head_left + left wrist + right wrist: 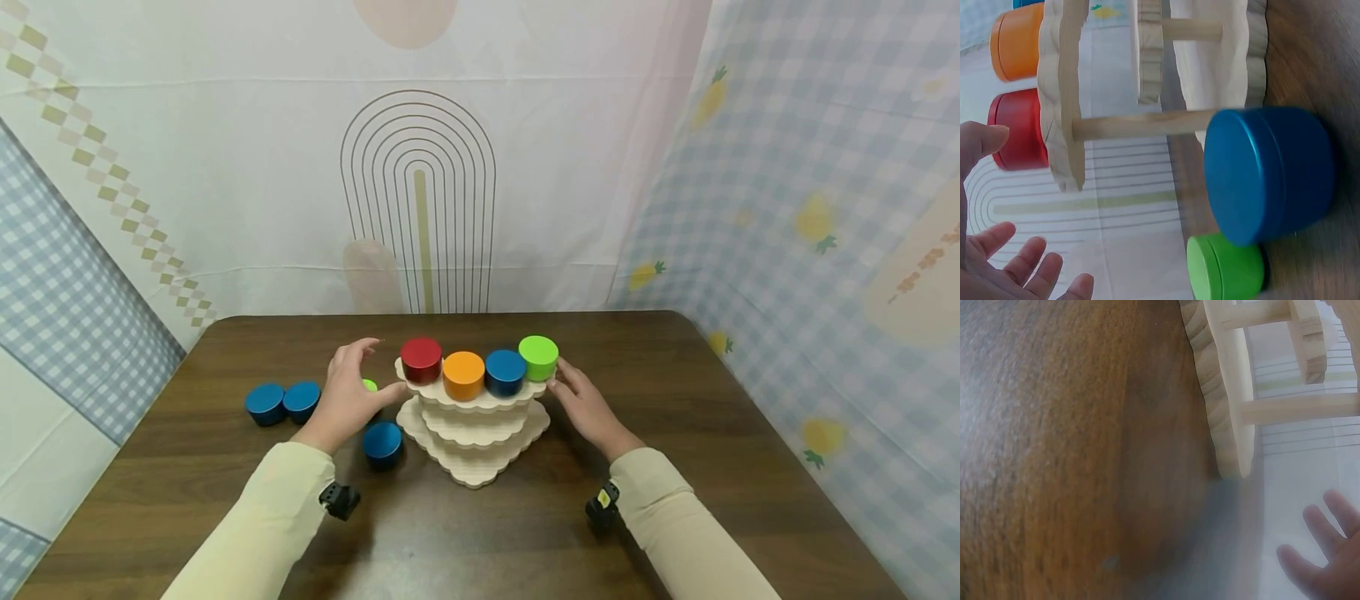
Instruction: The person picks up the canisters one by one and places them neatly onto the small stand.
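Note:
A pale wooden tiered stand (474, 429) with scalloped edges stands on the table. Along its top tier sit a red round tin (422, 362), an orange tin (463, 376), a blue tin (506, 373) and a green tin (538, 358). My left hand (347, 396) is spread beside the red tin; in the left wrist view its thumb (991, 139) overlaps that tin, and I cannot tell whether they touch. At the stand's right end, my right hand (590, 410) has its fingers extended beside the green tin and top tier; contact is unclear.
Two blue tins (266, 404) lie left of my left hand. Another blue tin (383, 445) stands by the stand's left side, with a second green tin (1225, 267) behind it. The brown table (480, 550) meets patterned cloth (555, 192) at its back.

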The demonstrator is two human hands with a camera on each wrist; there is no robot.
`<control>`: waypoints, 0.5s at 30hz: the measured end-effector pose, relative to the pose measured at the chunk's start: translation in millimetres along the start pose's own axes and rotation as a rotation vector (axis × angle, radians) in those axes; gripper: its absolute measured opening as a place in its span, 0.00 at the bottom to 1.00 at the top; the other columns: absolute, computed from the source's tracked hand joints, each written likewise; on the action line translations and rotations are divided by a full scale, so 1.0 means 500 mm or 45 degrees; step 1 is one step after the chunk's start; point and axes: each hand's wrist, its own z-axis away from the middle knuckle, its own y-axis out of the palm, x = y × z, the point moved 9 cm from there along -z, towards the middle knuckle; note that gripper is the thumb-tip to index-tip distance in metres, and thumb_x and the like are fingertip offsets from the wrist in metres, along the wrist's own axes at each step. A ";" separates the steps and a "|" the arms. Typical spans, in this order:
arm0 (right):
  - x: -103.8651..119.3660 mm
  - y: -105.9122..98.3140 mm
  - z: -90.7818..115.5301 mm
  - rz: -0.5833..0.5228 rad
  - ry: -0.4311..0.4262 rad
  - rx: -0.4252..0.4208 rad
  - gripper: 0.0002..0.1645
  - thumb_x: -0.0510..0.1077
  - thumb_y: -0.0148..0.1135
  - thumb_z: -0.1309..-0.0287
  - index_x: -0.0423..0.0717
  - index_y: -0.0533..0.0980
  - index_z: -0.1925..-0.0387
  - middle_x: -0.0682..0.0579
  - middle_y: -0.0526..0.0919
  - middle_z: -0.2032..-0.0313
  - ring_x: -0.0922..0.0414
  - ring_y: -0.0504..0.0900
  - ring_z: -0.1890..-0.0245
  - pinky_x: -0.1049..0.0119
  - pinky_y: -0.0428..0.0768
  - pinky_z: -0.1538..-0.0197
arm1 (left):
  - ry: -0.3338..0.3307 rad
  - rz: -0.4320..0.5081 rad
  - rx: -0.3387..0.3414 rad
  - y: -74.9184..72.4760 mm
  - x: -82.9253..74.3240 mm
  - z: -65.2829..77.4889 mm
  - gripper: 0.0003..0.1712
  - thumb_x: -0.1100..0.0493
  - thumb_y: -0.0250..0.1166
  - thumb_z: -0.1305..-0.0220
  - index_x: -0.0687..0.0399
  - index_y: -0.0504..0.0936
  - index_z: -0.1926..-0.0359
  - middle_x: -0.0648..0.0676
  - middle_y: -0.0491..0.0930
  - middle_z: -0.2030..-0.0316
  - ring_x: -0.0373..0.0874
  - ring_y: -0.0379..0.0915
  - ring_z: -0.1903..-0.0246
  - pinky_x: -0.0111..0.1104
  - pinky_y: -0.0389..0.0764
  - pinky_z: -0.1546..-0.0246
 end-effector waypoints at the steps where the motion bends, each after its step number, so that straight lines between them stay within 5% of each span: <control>1: 0.000 0.000 0.000 0.001 -0.001 0.000 0.38 0.55 0.43 0.27 0.43 0.49 0.25 0.38 0.53 0.28 0.41 0.58 0.31 0.40 0.56 0.32 | 0.005 -0.012 -0.010 -0.005 0.002 0.002 0.45 0.51 0.71 0.44 0.59 0.60 0.32 0.64 0.60 0.38 0.60 0.54 0.38 0.56 0.67 0.42; 15: 0.002 0.000 -0.001 0.018 -0.020 0.001 0.38 0.56 0.42 0.27 0.42 0.48 0.25 0.37 0.53 0.28 0.40 0.59 0.31 0.40 0.58 0.33 | 0.042 -0.226 -0.080 -0.067 0.038 0.027 0.45 0.51 0.69 0.43 0.63 0.59 0.31 0.68 0.55 0.34 0.66 0.50 0.36 0.60 0.65 0.43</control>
